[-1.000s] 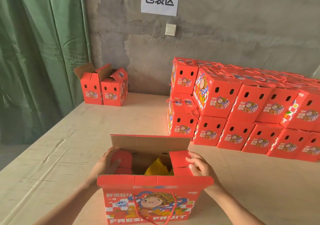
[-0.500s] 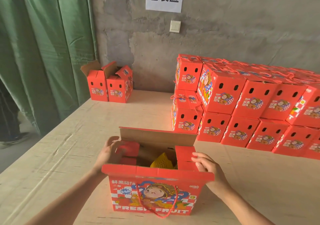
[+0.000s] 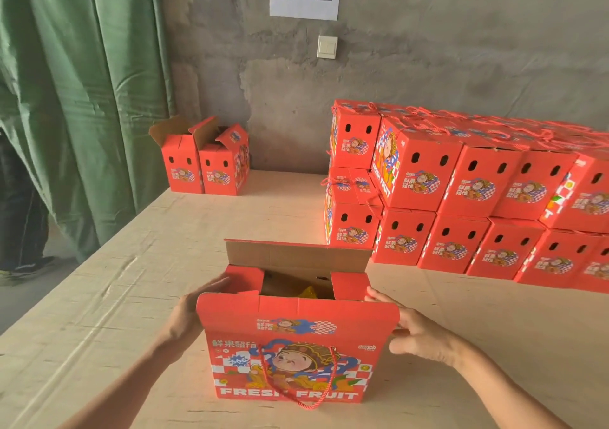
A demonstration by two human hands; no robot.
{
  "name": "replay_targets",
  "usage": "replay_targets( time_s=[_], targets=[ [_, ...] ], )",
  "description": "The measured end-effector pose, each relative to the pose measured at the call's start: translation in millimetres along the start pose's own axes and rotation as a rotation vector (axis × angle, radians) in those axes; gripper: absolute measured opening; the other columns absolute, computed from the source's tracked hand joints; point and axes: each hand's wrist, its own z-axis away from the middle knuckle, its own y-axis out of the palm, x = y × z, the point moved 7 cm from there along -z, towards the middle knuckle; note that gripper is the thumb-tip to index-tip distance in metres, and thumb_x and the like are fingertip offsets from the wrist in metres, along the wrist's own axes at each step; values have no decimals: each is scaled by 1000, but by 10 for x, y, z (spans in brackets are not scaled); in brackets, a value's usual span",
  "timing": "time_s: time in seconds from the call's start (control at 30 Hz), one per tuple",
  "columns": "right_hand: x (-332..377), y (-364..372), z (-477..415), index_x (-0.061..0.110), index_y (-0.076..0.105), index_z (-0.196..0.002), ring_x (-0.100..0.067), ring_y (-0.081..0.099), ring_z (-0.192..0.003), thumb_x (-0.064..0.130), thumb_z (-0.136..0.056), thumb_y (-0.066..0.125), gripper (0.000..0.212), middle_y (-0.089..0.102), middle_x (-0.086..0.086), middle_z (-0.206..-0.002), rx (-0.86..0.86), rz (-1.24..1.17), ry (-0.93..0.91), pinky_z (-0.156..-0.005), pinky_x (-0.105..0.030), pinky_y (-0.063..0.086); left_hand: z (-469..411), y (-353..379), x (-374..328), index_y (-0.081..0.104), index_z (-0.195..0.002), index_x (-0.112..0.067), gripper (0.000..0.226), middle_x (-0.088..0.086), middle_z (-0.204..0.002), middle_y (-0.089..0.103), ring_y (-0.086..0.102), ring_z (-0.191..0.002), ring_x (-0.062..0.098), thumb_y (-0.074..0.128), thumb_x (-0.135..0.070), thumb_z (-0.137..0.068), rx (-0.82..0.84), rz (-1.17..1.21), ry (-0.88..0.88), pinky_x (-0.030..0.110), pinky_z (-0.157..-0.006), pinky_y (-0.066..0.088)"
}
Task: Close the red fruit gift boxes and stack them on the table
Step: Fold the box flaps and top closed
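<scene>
A red fruit gift box (image 3: 293,359) with a cartoon print and a red rope handle stands on the table in front of me. Its two side flaps lie folded inward, the far flap (image 3: 296,254) stands upright, and the near flap rises toward me. Something yellow (image 3: 309,291) shows inside. My left hand (image 3: 188,313) rests flat against the box's left side, fingers straight. My right hand (image 3: 412,329) holds the right edge of the near flap, thumb under it and fingers over it.
A two-layer stack of closed red boxes (image 3: 461,198) fills the right back of the wooden table (image 3: 99,296). Two open red boxes (image 3: 204,161) stand at the back left by the wall. A green curtain (image 3: 66,99) hangs on the left, a person's leg beside it.
Both side flaps have gone down flat. My hands have slid off them to the box's outer sides, and the near flap has come up. The view has moved closer.
</scene>
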Motion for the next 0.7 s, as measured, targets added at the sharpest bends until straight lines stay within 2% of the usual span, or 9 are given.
replay_targets(
  time_s=[0.1, 0.17, 0.23, 0.3, 0.4, 0.5, 0.57, 0.63, 0.7],
  targets=[
    [40, -5, -11, 35, 19, -143, 9, 37, -126, 68, -52, 78, 113, 18, 26, -147, 46, 16, 66, -108, -21, 31, 11, -2, 2, 58, -128, -10, 39, -7, -130, 54, 56, -114, 9, 48, 4, -93, -33, -42, 8, 33, -96, 49],
    [99, -65, -19, 23, 41, -137, -2, 23, -138, 92, -40, 57, 121, 17, 17, -152, -76, -1, 92, -116, -34, 19, 6, -27, 7, 70, -106, -12, 34, -6, -108, 69, 64, -93, 15, 52, 11, -89, -95, -108, 4, 24, -73, 56],
    [63, -114, -38, 27, 38, -140, -5, 19, -139, 101, -38, 38, 126, 18, 10, -154, -186, -28, 126, -115, -35, 15, 1, -45, 21, 69, -79, -18, 41, -9, -67, 72, 65, -64, 12, 50, 17, -86, -141, -157, -1, 16, -46, 49],
    [25, -137, -58, 15, 34, -141, -5, 34, -131, 100, -48, 31, 126, 31, 6, -150, -292, -35, 164, -100, -25, 28, 13, -35, 38, 67, -77, -15, 39, -11, -59, 69, 63, -50, 4, 47, 17, -88, -157, -147, -17, 14, -40, 44],
    [32, -100, -126, 15, 38, -137, -4, 38, -127, 72, -84, 35, 78, 37, 1, -146, -428, -83, 142, -94, -26, 34, 21, -27, 37, 69, -90, -13, 33, -12, -65, 71, 66, -55, 1, 45, 10, -93, -157, -125, -31, 14, -42, 46],
    [77, -123, -192, 40, 35, -135, -4, 49, -109, 40, -98, 38, 37, 47, 5, -134, -563, 0, 45, -83, -23, 40, 23, -43, -12, 63, -110, -33, 23, -10, -102, 70, 68, -83, 7, 44, -25, -98, -73, 43, -76, 27, -65, 56],
    [112, -109, -209, 38, 42, -129, -4, 50, -104, 30, -101, 39, 30, 49, 13, -125, -648, 90, 15, -80, -23, 40, 19, -54, -52, 43, -131, -42, 43, -12, -115, 58, 60, -100, 13, 31, -51, -91, -38, 124, -94, 40, -86, 50],
    [127, -79, -211, 27, 53, -121, -3, 51, -102, 22, -101, 40, 25, 53, 16, -119, -741, 191, -17, -81, -19, 39, 30, 12, -159, 40, -136, -35, 50, -6, -120, 58, 58, -106, 18, 27, -51, -91, -64, -19, -19, 45, -92, 47],
    [135, -50, -208, 18, 60, -109, -5, 55, -94, 16, -100, 42, 21, 59, 11, -108, -815, 264, -38, -73, -15, 39, 97, 176, -213, 52, -120, -28, 31, 1, -107, 65, 64, -90, 21, 35, -39, -97, -113, -242, 63, 38, -76, 53]
  ],
)
